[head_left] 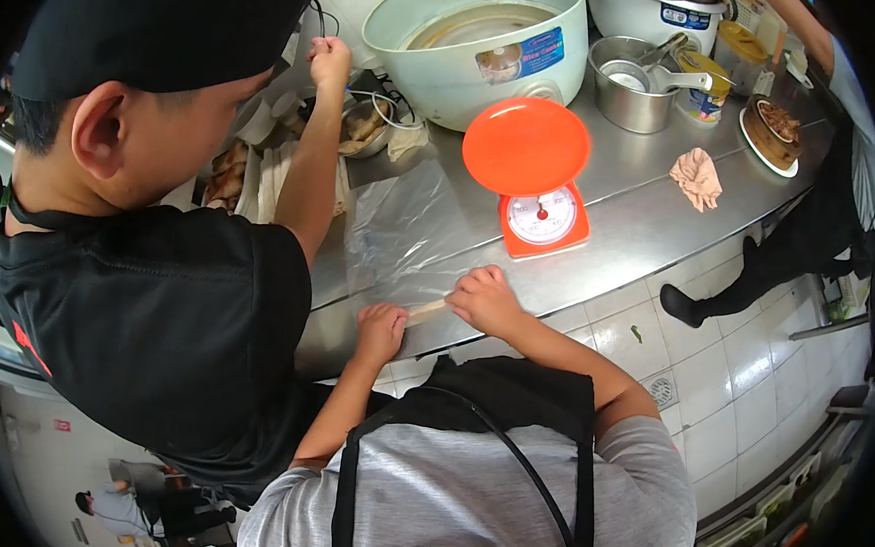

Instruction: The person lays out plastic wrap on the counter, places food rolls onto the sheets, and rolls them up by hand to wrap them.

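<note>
My left hand is closed on the left end of a narrow, flat, tan strip at the counter's front edge. The strip's other end is in the curled fingers of my right hand. Whether it is wood or something folded, I cannot tell. Just beyond it a clear plastic bag lies spread on the steel counter, its near edge by the strip. An orange kitchen scale with a round orange pan stands beyond my right hand.
A co-worker in black stands close on my left, one arm reaching over the counter. Behind the scale is a large rice cooker body. Farther right are a steel pot, a crumpled pink cloth and a plate. Another person stands far right.
</note>
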Demonstrator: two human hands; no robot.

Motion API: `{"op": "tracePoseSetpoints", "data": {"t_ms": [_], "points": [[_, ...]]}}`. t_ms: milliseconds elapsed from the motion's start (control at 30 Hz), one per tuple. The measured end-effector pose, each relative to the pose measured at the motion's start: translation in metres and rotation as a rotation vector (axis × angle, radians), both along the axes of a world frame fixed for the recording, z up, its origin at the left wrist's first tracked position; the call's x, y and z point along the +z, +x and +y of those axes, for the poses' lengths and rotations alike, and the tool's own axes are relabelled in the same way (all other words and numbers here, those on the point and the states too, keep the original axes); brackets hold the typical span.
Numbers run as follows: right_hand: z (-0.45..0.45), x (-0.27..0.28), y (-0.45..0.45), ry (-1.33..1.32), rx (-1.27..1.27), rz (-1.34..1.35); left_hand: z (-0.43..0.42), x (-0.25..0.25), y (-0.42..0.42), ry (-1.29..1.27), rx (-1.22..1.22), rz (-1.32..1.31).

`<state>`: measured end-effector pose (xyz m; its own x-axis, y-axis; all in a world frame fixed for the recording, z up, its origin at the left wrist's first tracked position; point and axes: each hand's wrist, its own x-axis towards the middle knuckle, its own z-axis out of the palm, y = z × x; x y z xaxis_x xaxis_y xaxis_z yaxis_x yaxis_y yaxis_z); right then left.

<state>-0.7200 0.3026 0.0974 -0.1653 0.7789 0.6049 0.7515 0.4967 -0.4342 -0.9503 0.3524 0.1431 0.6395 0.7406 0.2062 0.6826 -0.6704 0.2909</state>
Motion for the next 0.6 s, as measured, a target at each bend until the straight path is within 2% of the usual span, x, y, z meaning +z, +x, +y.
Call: {"op": "tracePoseSetpoints", "data": {"t_ms": [200, 433, 600], "points": [[0.009, -0.004, 0.0, 0.0, -0.007, -0.043, -0.012, 0.013, 0.013, 0.08, 0.031, -0.023], [0.016, -0.004, 0.001, -0.076, -0.027, -0.108, -0.001, -0.009, -0.003, 0.093, 0.093, 0.024], [0.022, -0.007, 0.0, -0.158, -0.019, -0.106, 0.005, -0.017, -0.009, 0.074, 0.125, -0.075]]}}
